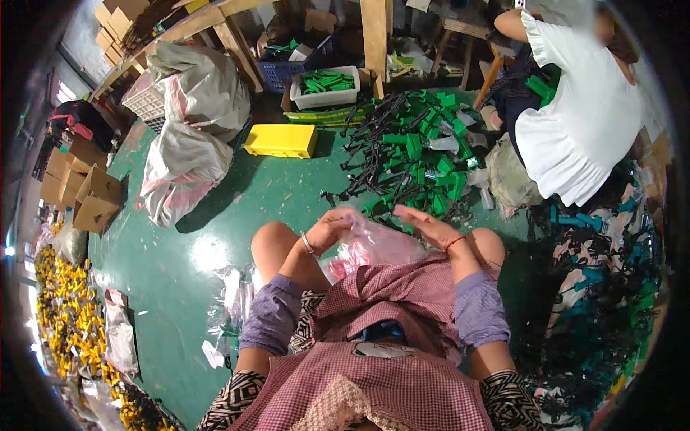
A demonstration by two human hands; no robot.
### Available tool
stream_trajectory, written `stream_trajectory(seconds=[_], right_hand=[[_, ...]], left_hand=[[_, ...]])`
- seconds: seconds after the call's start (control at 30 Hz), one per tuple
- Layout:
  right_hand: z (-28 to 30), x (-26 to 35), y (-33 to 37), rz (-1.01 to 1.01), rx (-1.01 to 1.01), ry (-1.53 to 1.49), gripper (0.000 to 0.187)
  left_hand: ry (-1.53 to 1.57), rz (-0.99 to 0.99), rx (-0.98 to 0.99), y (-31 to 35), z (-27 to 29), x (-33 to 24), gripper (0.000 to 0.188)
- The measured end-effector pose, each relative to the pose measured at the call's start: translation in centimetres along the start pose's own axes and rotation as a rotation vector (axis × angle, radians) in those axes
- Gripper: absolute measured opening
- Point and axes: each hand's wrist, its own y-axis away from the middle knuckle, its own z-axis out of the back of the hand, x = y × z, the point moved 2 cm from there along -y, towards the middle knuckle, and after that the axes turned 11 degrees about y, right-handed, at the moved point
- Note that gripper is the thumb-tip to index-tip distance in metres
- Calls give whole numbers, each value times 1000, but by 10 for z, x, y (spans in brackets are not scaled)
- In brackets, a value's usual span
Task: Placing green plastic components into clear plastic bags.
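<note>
Over my lap lies a clear plastic bag (384,243) with red and white pieces or print showing through it. My left hand (332,228) is closed on the bag's upper left edge, fingers curled round the film. My right hand (429,228) is held out at the bag's right side, its fingers stretched and flat; whether it touches the film I cannot tell. Beyond both hands, a large heap of green plastic parts with black cords (410,154) spreads over the floor. A pink checked apron (388,302) covers my lap under the bag.
Ahead stands a yellow box (281,141), with a white tub (325,87) of green parts behind. Big white sacks (190,144) slump at left. Yellow parts (68,316) line the far left; dark cords and teal parts (589,287) lie right. A person in white (575,100) sits upper right.
</note>
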Motion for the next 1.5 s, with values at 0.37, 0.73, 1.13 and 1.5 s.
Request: stream_trajectory(seconds=[0.37,0.73,1.13,1.5], right_hand=[[-9,-18,-16,-183,-229,-384,30],[-60,-36,1,-56,-427,-361,17],[-14,-6,12,-203,-423,-204,16],[49,14,-24,85,-356,-749,6]], left_hand=[[-1052,-79,-431,4,69,33,30],[-600,-114,-583,-41,-10,131,47],[-1220,-205,-1018,6,47,153,21],[-817,-93,-391,-105,-13,20,18]])
